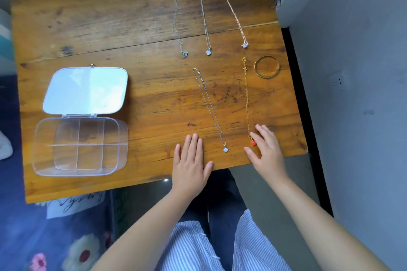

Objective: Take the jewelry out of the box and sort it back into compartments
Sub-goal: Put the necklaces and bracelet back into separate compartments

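A clear plastic box (37, 149) with several empty compartments stands open at the table's left, its lid (86, 90) lying flat behind it. Jewelry lies stretched out on the right half: three long necklaces at the back, a thin silver one (176, 26), a silver one with a round pendant (204, 17) and a rose-gold one (231, 9). Nearer lie a silver chain with a white pendant (210, 110), a gold chain with a red pendant (246, 99) and a gold bangle (267, 66). My left hand (190, 160) rests flat, holding nothing. My right hand (265, 147) lies flat beside the red pendant, fingers apart.
The wooden table (110, 28) ends at its front edge just under my wrists and at its right edge by a grey wall (352, 72). A floral blue cloth (55, 237) lies below at the left. Striped trousers (198, 248) show beneath.
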Motion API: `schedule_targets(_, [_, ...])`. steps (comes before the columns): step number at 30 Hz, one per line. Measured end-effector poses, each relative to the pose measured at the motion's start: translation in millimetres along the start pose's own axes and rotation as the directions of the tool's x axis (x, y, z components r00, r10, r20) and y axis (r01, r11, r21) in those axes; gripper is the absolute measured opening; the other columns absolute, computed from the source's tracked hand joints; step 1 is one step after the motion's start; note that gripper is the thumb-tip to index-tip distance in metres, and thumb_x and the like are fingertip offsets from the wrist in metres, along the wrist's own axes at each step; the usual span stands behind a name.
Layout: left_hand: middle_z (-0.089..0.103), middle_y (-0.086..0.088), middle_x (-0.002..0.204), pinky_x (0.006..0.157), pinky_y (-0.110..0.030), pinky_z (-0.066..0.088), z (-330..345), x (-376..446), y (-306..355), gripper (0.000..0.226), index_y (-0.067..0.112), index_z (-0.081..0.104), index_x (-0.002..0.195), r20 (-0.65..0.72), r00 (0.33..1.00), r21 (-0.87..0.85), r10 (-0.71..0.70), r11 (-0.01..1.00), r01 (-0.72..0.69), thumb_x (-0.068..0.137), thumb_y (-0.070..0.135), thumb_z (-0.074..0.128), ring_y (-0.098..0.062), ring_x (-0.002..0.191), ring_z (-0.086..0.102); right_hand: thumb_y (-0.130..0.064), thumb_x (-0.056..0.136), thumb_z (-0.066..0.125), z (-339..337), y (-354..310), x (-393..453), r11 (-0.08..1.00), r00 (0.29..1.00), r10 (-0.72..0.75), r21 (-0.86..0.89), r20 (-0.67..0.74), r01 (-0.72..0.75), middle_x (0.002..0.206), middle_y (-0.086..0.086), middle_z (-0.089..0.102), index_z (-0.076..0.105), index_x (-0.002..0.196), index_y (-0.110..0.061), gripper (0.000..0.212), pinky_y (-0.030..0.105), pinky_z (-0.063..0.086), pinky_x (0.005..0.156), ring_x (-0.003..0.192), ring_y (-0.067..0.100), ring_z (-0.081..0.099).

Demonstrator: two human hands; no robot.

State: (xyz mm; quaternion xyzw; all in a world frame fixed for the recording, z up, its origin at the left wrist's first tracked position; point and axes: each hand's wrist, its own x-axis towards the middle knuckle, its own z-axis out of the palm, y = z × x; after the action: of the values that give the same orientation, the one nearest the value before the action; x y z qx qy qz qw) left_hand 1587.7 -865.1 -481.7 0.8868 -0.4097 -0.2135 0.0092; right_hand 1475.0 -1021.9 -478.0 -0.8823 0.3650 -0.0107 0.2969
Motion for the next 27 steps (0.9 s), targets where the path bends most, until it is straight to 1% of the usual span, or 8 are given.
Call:
schedule_targets(4, [0.067, -0.010, 0.121, 0.084, -0.049, 0.054, -1, -1, -3, 0.061, 0.004, 0.066, 0.112, -0.027, 0.999, 0.095, 0.031, 0.995, -0.028, 0.079, 0.046, 0.037, -0.026, 0.112, 0.063, 0.012, 0.063, 0.073, -5, -14, 5, 0.995, 0.985, -0.067, -0.088, -0.157, 0.054, 0.078, 0.027, 0.067, 0.067, 0.077, 0.009, 0.016, 0.047, 0.054, 0.067, 0.077, 0.045, 0.061])
schedule_targets(8, [0.062, -0.009, 0.129, 0.093, -0.041, 0.049, -11, 6, -13, 0.049, 0.007, 0.060, 0.120, -0.084, 0.995, -0.008, 0.061, 0.998, -0.062, 0.084, 0.039, 0.051, -0.025, 0.119, 0.058, 0.026, 0.050, 0.070, -14, -20, 14, 0.942, 0.977, -0.211, -0.272, -0.017, 0.199, 0.058, 0.022, 0.061, 0.063, 0.063, 0.008, 0.023, 0.031, 0.052, 0.037, 0.055, 0.034, 0.059])
schedule_targets(10, [0.051, -0.014, 0.137, 0.099, -0.041, 0.040, -24, 24, -24, 0.045, 0.007, 0.050, 0.130, -0.083, 0.996, -0.133, 0.015, 0.991, -0.026, 0.090, 0.028, 0.051, -0.030, 0.126, 0.046, 0.027, 0.035, 0.070, -20, -24, 15, 0.876, 0.960, -0.260, -0.394, 0.102, 0.279, 0.050, 0.016, 0.058, 0.059, 0.055, 0.004, 0.032, 0.020, 0.042, 0.030, 0.045, 0.029, 0.056])
schedule_targets(13, [0.048, -0.019, 0.135, 0.093, -0.044, 0.042, -56, 73, -40, 0.043, 0.004, 0.045, 0.131, -0.169, 0.985, -0.116, -0.029, 0.993, 0.009, 0.089, 0.012, 0.050, -0.036, 0.122, 0.043, 0.018, 0.019, 0.074, -28, -33, 27, 0.798, 0.940, -0.232, -0.503, 0.250, 0.331, 0.041, 0.009, 0.052, 0.050, 0.044, -0.003, 0.040, 0.013, 0.031, 0.025, 0.036, 0.023, 0.051])
schedule_targets(15, [0.048, -0.021, 0.131, 0.088, -0.046, 0.044, -79, 114, -45, 0.044, 0.006, 0.042, 0.131, -0.175, 0.981, -0.111, -0.079, 0.992, 0.060, 0.088, 0.005, 0.047, -0.038, 0.118, 0.044, 0.019, 0.028, 0.073, -28, -41, 39, 0.789, 0.937, -0.205, -0.518, 0.285, 0.330, 0.047, 0.015, 0.056, 0.051, 0.048, 0.001, 0.036, 0.018, 0.037, 0.029, 0.041, 0.028, 0.054])
schedule_targets(19, [0.048, -0.023, 0.123, 0.076, -0.045, 0.048, -114, 179, -46, 0.043, 0.008, 0.041, 0.126, -0.107, 0.983, -0.050, -0.149, 0.988, 0.144, 0.085, -0.005, 0.044, -0.042, 0.106, 0.053, 0.005, 0.082, 0.046, -22, -49, 78, 0.934, 0.986, -0.004, -0.351, 0.169, 0.064, 0.095, 0.028, 0.056, 0.054, 0.084, 0.006, 0.009, 0.036, 0.035, 0.058, 0.084, 0.041, 0.056])
schedule_targets(25, [0.051, -0.027, 0.113, 0.064, -0.035, 0.036, -123, 219, -48, 0.024, -0.005, 0.054, 0.104, -0.146, 0.989, 0.089, 0.001, 0.996, 0.012, 0.083, -0.010, 0.044, -0.042, 0.096, 0.056, 0.006, 0.081, 0.043, -18, -60, 123, 0.981, 0.988, 0.154, 0.123, -0.007, -0.152, 0.097, 0.024, 0.056, 0.063, 0.084, 0.007, 0.020, 0.038, 0.050, 0.071, 0.081, 0.039, 0.059])
schedule_targets(27, [0.052, -0.027, 0.108, 0.061, -0.033, 0.032, -123, 222, -51, 0.021, -0.006, 0.055, 0.100, -0.145, 0.988, 0.117, 0.059, 0.992, -0.042, 0.081, -0.010, 0.048, -0.040, 0.094, 0.055, 0.007, 0.081, 0.044, -21, -58, 127, 0.926, 0.974, 0.224, 0.317, -0.019, -0.207, 0.091, 0.017, 0.053, 0.064, 0.079, 0.005, 0.020, 0.018, 0.053, 0.056, 0.071, 0.036, 0.064])
